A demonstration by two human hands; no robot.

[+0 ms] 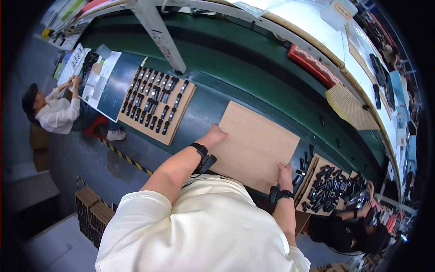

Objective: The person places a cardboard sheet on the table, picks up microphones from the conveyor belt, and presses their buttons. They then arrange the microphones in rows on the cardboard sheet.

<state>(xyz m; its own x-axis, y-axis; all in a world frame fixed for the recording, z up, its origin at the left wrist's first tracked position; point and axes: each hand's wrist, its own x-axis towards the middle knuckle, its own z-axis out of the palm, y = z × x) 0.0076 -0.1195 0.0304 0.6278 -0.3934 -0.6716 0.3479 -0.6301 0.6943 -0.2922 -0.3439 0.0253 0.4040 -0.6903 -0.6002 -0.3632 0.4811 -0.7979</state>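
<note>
A plain brown cardboard sheet (256, 147) lies in front of me over the green work surface, its near edge close to my body. My left hand (216, 135) grips its left edge, thumb on top and fingers hidden underneath. On the right edge, near the close corner, my right hand (285, 174) holds the sheet in the same way. Each wrist wears a black strap with a small device. Left of the sheet, another cardboard board (180, 117) carries rows of small black cylindrical pieces. Several loose black pieces (302, 164) lie just right of my right hand.
At the right, a heap of black pieces (328, 186) covers a cardboard board beside a co-worker in black (346, 233). Another person in white (59, 111) sits far left. A metal post (158, 36) rises behind the table, and a red tray (312, 65) sits at the shelf edge.
</note>
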